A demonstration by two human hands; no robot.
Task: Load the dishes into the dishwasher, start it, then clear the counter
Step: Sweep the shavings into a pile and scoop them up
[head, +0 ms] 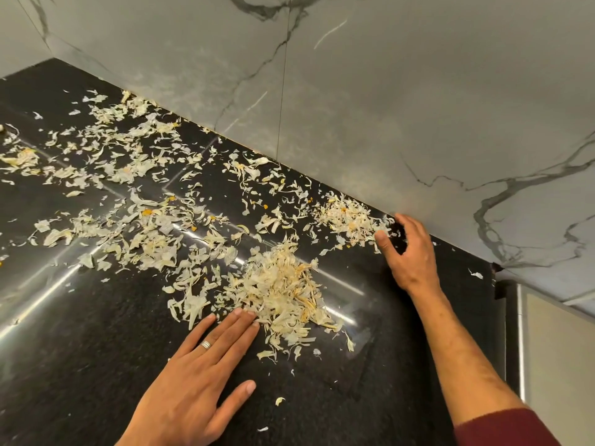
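Note:
Pale, papery vegetable peels lie scattered over a glossy black counter (80, 333). The biggest heap of peels (283, 291) sits near the middle front. My left hand (196, 375) lies flat on the counter, palm down, its fingertips touching the heap's near-left edge; a ring is on one finger. A smaller heap of peels (347, 220) lies against the wall. My right hand (409, 252) is cupped on edge at that heap's right side, fingers curved and apart, holding nothing. Loose peels (128, 156) spread far to the left.
A grey marble-patterned wall (386, 107) runs diagonally behind the counter and meets a side wall in the far left corner. The counter ends at the right, where a pale cabinet panel (553, 349) with a metal edge stands lower down.

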